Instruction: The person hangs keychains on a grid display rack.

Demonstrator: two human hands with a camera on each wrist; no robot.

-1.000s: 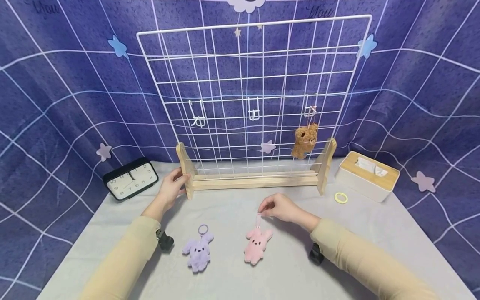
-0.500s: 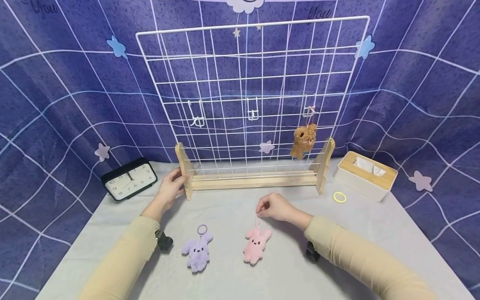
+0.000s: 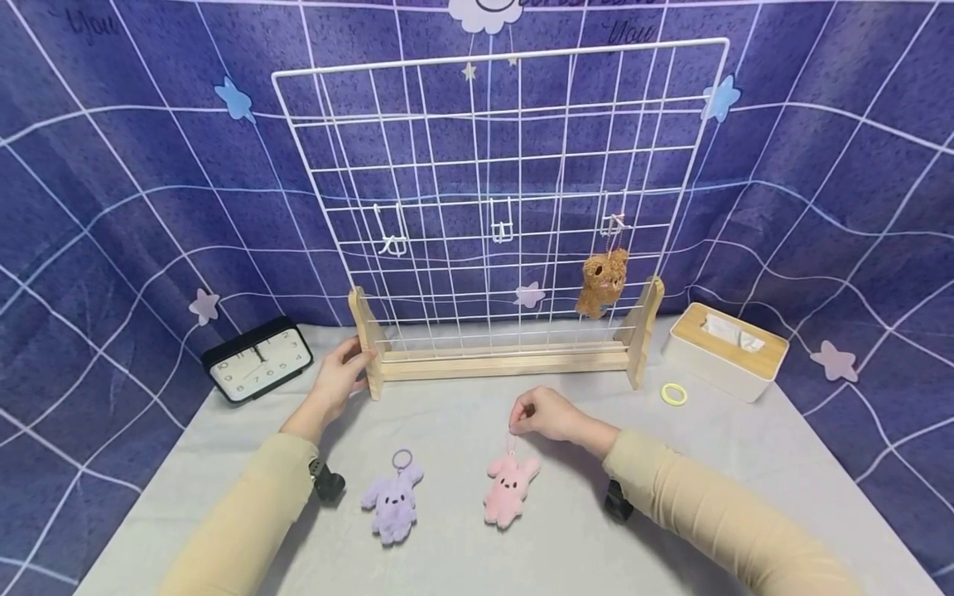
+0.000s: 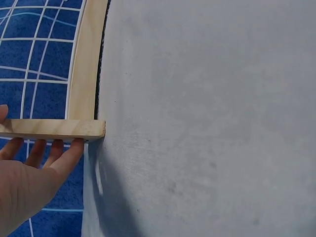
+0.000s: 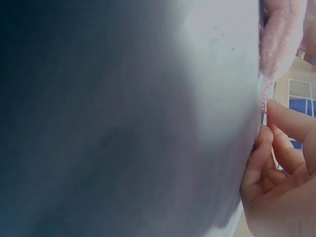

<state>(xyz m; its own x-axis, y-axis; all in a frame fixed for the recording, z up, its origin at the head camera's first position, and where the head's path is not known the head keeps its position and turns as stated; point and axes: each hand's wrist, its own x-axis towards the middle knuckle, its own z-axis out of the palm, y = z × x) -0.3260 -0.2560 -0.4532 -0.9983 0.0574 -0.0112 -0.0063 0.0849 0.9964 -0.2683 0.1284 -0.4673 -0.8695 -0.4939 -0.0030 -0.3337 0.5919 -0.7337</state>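
Clock [image 3: 258, 362], left of wire grid [image 3: 519, 159]: numerals incl. 10, 2 | Backdrop [image 3: 171, 215]: "You" beyond grid's upper left, "You" above grid's right

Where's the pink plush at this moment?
In the head view, the pink plush is low and near the middle, right of the purple plush and just below the right hand, which pinches its loop.

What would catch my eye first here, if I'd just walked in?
Probably the tall white wire grid at the back, with a fuzzy brown plush hanging toward its right side. In front of it, a purple plush lies on the table, and to its right the right hand pinches a pink plush's loop. The left hand grips the grid's left wooden support.
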